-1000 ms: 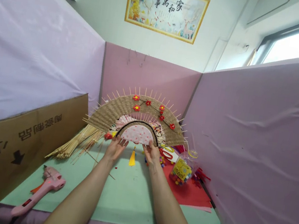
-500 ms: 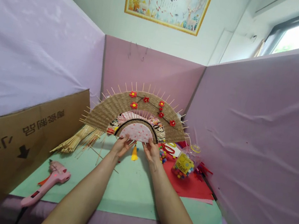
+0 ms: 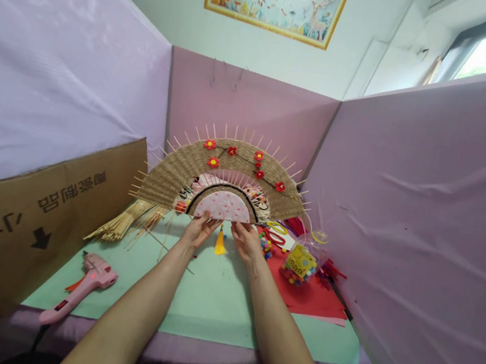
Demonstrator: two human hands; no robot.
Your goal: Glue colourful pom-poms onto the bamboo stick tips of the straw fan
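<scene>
A handmade fan [image 3: 170,173] of woven straw-coloured cord on wooden skewers stands upright over the green mat [image 3: 213,301]. Small red flowers dot its arc, its centre is a pink spotted half-disc, and a yellow tassel [image 3: 219,245] hangs below. My left hand [image 3: 198,230] grips the fan's lower edge left of the tassel. My right hand [image 3: 246,241] grips the same edge on the other side. Both arms reach straight out from the near edge.
A pink glue gun [image 3: 80,288] lies near the mat's left front. Loose skewers [image 3: 124,225] are piled at the left, beside a cardboard sheet [image 3: 22,219]. To the right sit red paper [image 3: 312,296], a jar of pompoms [image 3: 301,263] and scissors. Pink partitions enclose the desk.
Both hands have slid closer together along the fan's lower edge, toward the tassel. The fan sits slightly higher in view and the camera has tilted down a little.
</scene>
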